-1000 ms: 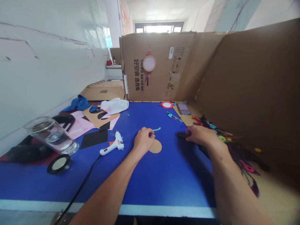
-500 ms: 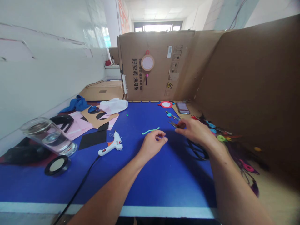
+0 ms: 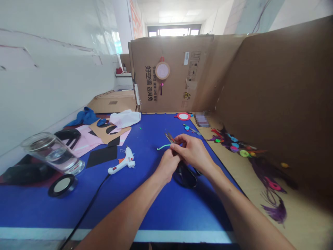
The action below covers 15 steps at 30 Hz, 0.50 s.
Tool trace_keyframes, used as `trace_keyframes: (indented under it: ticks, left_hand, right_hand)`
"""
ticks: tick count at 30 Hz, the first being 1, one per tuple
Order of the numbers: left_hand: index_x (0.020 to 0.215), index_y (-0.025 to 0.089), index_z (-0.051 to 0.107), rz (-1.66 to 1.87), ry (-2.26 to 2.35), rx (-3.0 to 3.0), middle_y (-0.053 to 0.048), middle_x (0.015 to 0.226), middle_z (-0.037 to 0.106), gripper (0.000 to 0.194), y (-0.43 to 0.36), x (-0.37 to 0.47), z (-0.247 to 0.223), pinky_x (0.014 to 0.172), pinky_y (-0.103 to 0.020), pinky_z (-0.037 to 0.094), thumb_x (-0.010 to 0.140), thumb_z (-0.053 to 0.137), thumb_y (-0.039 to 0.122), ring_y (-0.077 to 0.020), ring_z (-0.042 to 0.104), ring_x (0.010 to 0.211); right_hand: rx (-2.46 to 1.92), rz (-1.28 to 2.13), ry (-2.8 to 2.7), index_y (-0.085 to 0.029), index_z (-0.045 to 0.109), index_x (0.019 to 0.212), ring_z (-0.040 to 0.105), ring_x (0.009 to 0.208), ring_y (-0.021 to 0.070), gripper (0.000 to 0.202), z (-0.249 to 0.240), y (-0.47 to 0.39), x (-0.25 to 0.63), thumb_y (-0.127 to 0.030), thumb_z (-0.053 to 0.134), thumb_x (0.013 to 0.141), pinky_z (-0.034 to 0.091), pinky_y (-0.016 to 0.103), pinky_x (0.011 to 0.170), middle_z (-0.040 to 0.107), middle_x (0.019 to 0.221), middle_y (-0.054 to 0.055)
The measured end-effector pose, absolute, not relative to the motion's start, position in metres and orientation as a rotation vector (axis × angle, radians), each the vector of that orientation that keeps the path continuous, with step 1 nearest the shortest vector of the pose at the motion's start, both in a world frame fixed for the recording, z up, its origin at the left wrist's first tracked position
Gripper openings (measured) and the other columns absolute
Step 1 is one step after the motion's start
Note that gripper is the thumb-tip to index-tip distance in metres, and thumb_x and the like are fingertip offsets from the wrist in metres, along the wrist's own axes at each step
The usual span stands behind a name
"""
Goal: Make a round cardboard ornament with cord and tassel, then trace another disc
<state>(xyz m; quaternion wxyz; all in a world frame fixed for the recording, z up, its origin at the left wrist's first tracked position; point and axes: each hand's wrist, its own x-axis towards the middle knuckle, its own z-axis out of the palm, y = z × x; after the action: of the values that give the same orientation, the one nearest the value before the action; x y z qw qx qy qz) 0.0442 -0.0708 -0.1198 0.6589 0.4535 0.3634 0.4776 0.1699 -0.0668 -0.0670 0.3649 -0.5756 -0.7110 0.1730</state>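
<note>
A pair of scissors with black handles (image 3: 187,177) is between my hands, tilted so that the blades (image 3: 169,137) point away and to the left. My right hand (image 3: 195,151) grips the scissors around the middle, fingers closed. Pressed against it, my left hand (image 3: 168,166) closes on the scissors from below left; its fingertips are partly hidden behind the right hand. Just beyond the left hand lies a thin light-green strip (image 3: 163,147) on the blue table top, its right end hidden by the hands.
Left on the table stand a white glue gun (image 3: 125,163), a tilted-looking glass of water (image 3: 56,154) and a round black-rimmed tin (image 3: 62,185). Black sheet (image 3: 101,156) and fabric scraps lie behind. Tassels and beads (image 3: 244,152) line the right edge. Cardboard walls (image 3: 177,76) enclose the back and right.
My right hand has brought the scissors leftward and toward me, up to my left hand. The two hands, apart before, now meet at the scissors.
</note>
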Motion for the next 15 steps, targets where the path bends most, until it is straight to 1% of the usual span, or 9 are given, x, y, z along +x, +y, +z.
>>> trace_keyframes:
  ticks: [2, 5, 9, 11, 15]
  left_hand:
    - [0.095, 0.016, 0.071, 1.040, 0.811, 1.061, -0.001, 0.070, 0.069, 0.033, -0.070, 0.040, -0.115, 0.057, -0.022, 0.045, 0.082, 0.084, 0.043, -0.0112, 0.058, 0.057]
    - [0.090, 0.016, 0.067, 0.988, 0.877, 1.110, 0.000, 0.066, 0.067, 0.026, -0.067, 0.032, -0.109, 0.054, -0.021, 0.042, 0.087, 0.078, 0.039, -0.0094, 0.056, 0.053]
    - [0.099, 0.017, 0.067, 0.970, 0.877, 1.147, 0.000, 0.067, 0.067, 0.022, -0.064, 0.023, -0.105, 0.056, -0.021, 0.045, 0.090, 0.073, 0.035, -0.0095, 0.057, 0.053]
    - [0.098, 0.017, 0.066, 0.963, 0.862, 1.168, 0.000, 0.067, 0.068, 0.022, -0.063, 0.022, -0.105, 0.056, -0.021, 0.045, 0.090, 0.073, 0.036, -0.0097, 0.057, 0.052]
    - [0.094, 0.018, 0.064, 0.955, 0.859, 1.212, 0.000, 0.067, 0.068, 0.023, -0.062, 0.023, -0.106, 0.057, -0.022, 0.045, 0.089, 0.074, 0.038, -0.0101, 0.058, 0.053]
  right_hand:
    - [-1.415, 0.516, -1.790, -0.026, 0.077, 0.107, 0.076, 0.084, 0.0217, 0.020, -0.070, -0.062, 0.174, -0.039, 0.069, 0.095, 0.052, 0.032, 0.072, 0.083, 0.098, 0.003]
    - [-1.324, 0.548, -1.688, -0.023, 0.076, 0.108, 0.077, 0.085, 0.0212, 0.020, -0.073, -0.056, 0.180, -0.033, 0.064, 0.095, 0.055, 0.033, 0.079, 0.082, 0.097, 0.004]
    - [-1.246, 0.533, -1.629, -0.021, 0.075, 0.113, 0.076, 0.091, 0.0224, 0.024, -0.075, -0.054, 0.182, -0.032, 0.064, 0.094, 0.057, 0.035, 0.085, 0.082, 0.101, 0.007]
    - [-1.229, 0.510, -1.646, -0.022, 0.075, 0.113, 0.076, 0.091, 0.0226, 0.024, -0.074, -0.054, 0.181, -0.033, 0.063, 0.095, 0.057, 0.035, 0.085, 0.081, 0.102, 0.007]
    - [-1.205, 0.482, -1.664, -0.023, 0.075, 0.110, 0.074, 0.085, 0.0214, 0.022, -0.076, -0.055, 0.178, -0.034, 0.062, 0.097, 0.057, 0.034, 0.081, 0.081, 0.101, 0.006]
